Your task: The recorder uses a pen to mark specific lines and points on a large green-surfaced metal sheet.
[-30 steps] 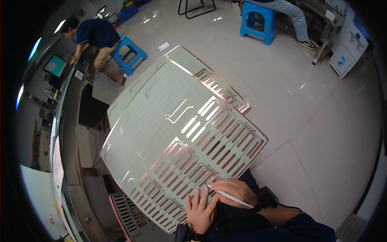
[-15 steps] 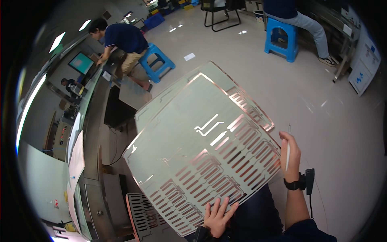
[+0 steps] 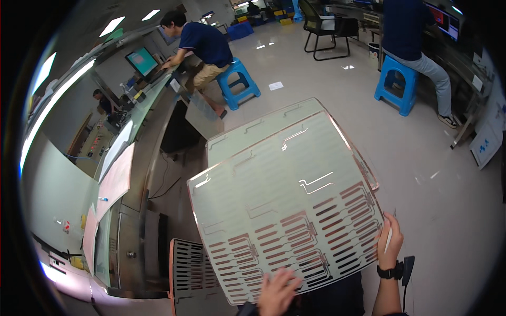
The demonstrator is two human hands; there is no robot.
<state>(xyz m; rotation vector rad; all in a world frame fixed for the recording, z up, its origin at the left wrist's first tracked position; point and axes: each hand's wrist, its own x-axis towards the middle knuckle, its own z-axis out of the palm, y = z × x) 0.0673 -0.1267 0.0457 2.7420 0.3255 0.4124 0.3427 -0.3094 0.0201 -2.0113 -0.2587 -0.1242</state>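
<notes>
In front of me lies a large circuit board panel [image 3: 274, 210], pale green with copper traces and rows of slot-shaped pads on its near half. Another pale green panel [image 3: 226, 145] shows beneath it, sticking out at the far and right edges. My left hand [image 3: 279, 292], slightly blurred, rests with spread fingers over the top panel's near edge. At the panel's right edge, my right hand [image 3: 389, 245] has curled fingers around a slim white pen-shaped tool [image 3: 388, 242], its thin tip upward. Whether these fingers also grip the edge is hard to see.
Below left stands another slotted panel [image 3: 190, 274] with a copper edge. A metal workbench [image 3: 132, 231] runs along the left, with pink sheets [image 3: 116, 174] on it. Two people sit farther off on blue stools [image 3: 240, 84]; a black chair [image 3: 329, 37] stands behind.
My view has swung left, and the top panel appears turned, its far edge more level. My left hand still lies near its lower edge; the right keeps the white tool.
</notes>
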